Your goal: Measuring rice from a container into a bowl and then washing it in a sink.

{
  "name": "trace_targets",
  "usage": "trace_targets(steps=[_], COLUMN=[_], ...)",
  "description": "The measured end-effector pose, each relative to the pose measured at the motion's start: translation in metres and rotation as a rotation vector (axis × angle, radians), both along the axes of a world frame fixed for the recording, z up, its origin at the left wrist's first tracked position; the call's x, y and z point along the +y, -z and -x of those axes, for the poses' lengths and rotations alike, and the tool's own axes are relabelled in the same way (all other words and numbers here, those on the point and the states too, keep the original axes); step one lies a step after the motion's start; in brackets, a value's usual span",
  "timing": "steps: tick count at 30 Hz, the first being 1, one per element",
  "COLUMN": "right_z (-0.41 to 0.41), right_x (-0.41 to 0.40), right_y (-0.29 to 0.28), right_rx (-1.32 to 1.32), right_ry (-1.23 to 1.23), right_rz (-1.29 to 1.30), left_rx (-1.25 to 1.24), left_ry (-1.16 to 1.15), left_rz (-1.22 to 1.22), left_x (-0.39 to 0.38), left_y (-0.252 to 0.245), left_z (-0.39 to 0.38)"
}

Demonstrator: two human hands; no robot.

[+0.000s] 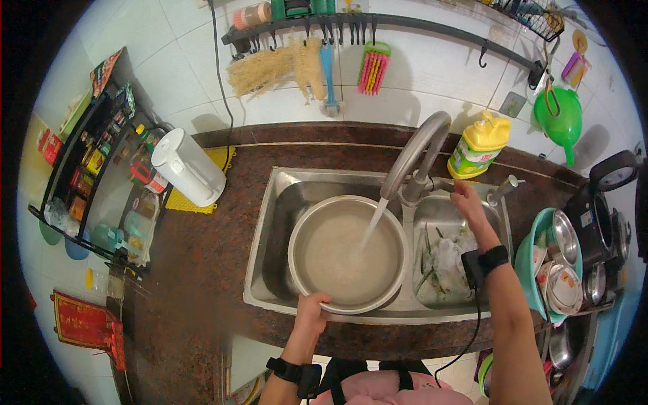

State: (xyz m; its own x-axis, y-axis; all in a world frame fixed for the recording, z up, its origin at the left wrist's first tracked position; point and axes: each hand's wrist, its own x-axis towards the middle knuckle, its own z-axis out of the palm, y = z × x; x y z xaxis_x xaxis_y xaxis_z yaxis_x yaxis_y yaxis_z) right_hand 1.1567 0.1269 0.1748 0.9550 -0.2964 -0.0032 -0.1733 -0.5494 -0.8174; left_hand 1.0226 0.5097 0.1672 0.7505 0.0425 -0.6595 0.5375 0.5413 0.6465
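Note:
A round metal basin [349, 283] of cloudy water sits in the larger left bowl of a stainless-steel double sink [276, 202]. My left hand [315, 310] grips its near rim, thumb on top. Water [375, 220] runs into it from the curved metal faucet [415, 147]. My right hand [470, 206] is raised over the far part of the smaller right bowl, at the end of the faucet's lever [441, 186]. Whether its fingers are closed on the lever is hard to see. Below that hand, a crumpled clear plastic bag [445, 258] and green vegetable scraps [429, 277] lie in the right bowl.
A yellow detergent jug [480, 144] stands behind the faucet. To the right, a teal tub [529, 268] holds bowls and plates. A white electric kettle [190, 167] stands on a yellow mat [223, 157] at left, beside a black rack [76, 202]. A cable [476, 324] hangs from my right wrist.

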Motion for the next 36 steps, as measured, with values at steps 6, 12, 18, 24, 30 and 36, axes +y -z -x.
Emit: trace_targets(steps=[6,12,18,24,30,36], right_z=[0.014,0.068,0.09,0.088,0.08,0.071], right_x=[0.027,0.112,0.176,0.217,0.238,0.227], right_y=[-0.004,0.006,0.018,0.005,0.009,0.062], right_rx=[-0.193,-0.078,0.316,0.505,0.603,0.243], right_ry=[-0.01,-0.204,-0.33,-0.266,-0.432,-0.665], right_rz=[-0.121,0.162,-0.223,-0.365,-0.059,0.493], left_rx=[-0.004,-0.018,-0.144,-0.172,-0.199,-0.236], left_ry=[-0.021,0.021,-0.05,-0.058,-0.055,-0.068], left_rz=[-0.004,0.013,-0.117,-0.263,-0.233,-0.256], left_x=[0.007,0.033,0.04,0.059,0.075,0.078], left_y=[0.002,0.006,-0.017,-0.036,-0.034,-0.045], left_z=[0.001,-0.001,-0.01,-0.017,-0.018,-0.023])
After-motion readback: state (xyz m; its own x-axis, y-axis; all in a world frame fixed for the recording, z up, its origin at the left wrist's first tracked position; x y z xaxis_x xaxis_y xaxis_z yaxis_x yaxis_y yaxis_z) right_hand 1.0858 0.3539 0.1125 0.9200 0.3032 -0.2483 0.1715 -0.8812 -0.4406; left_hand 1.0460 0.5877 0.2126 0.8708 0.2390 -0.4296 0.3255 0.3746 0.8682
